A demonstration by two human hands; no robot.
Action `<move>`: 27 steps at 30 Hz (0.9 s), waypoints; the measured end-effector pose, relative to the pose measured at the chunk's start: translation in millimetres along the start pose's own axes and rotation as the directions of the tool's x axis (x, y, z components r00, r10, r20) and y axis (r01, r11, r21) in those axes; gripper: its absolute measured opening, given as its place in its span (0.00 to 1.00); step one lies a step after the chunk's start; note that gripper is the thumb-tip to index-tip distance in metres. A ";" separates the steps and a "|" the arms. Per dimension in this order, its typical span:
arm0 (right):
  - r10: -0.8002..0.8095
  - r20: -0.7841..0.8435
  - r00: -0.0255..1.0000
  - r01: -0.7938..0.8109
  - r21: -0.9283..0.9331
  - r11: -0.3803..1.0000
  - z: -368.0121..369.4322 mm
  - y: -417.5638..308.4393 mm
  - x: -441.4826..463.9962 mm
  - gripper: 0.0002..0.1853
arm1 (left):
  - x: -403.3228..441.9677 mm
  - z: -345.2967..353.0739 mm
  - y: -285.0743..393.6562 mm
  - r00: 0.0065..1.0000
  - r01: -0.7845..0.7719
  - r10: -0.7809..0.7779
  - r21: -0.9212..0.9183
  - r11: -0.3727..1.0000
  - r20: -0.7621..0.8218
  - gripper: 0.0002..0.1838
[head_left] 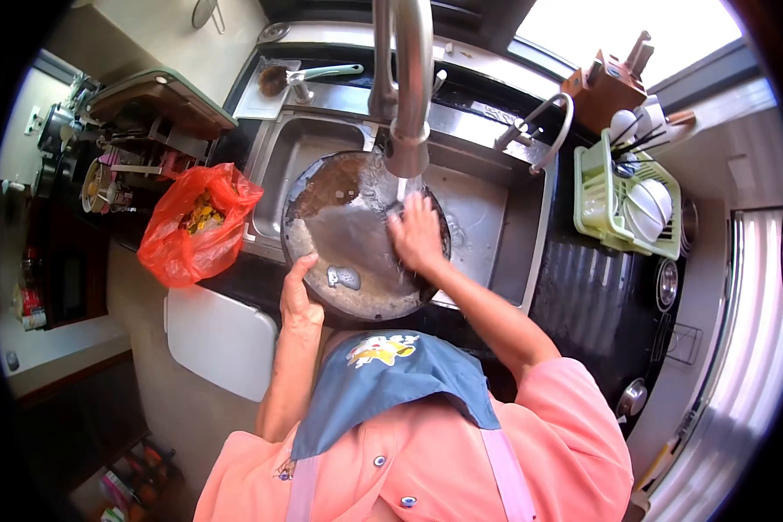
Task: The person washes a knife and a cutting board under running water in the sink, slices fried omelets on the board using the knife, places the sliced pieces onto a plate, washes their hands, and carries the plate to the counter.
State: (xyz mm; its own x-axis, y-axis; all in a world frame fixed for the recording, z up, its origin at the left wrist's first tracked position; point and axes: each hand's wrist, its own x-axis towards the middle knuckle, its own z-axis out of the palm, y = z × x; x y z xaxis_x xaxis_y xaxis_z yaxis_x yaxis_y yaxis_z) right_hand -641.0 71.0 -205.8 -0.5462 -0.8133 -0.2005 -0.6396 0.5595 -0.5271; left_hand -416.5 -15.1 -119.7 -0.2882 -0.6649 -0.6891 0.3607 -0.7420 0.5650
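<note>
A large round dark pan [357,235] with water in it lies over the double sink, under the running faucet [407,139]. My left hand [297,291] grips its near left rim, thumb on top and the other fingers hidden below. Inside the pan, at the right, my right hand [418,233] rests close to the water stream. Its fingers are spread, with the tips near the wet surface; whether something small lies under them is hidden. Light shines off the water near the pan's front.
Left of the sink [265,183] sits a red plastic bag [202,228] with scraps. A brush [274,81] lies behind. At the right are a green dish rack [590,200] with bowls, a knife block [602,91] and a small curved tap [568,130].
</note>
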 end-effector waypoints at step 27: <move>-0.289 -0.008 0.957 0.288 0.094 0.953 -12.5 -77.7 -35.8 0.39 | -4.8 8.4 -7.0 0.996 -0.067 0.061 0.087 0.994 0.065 0.27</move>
State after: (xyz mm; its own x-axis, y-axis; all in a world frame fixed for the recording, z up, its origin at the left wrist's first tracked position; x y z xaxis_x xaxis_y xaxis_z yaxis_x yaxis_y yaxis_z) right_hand -578.5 58.6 -147.4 -0.3427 -0.9389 -0.0328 -0.7163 0.2838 -0.6374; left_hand -425.0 -7.4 -116.5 -0.3230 -0.7132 -0.6221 0.3010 -0.7006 0.6469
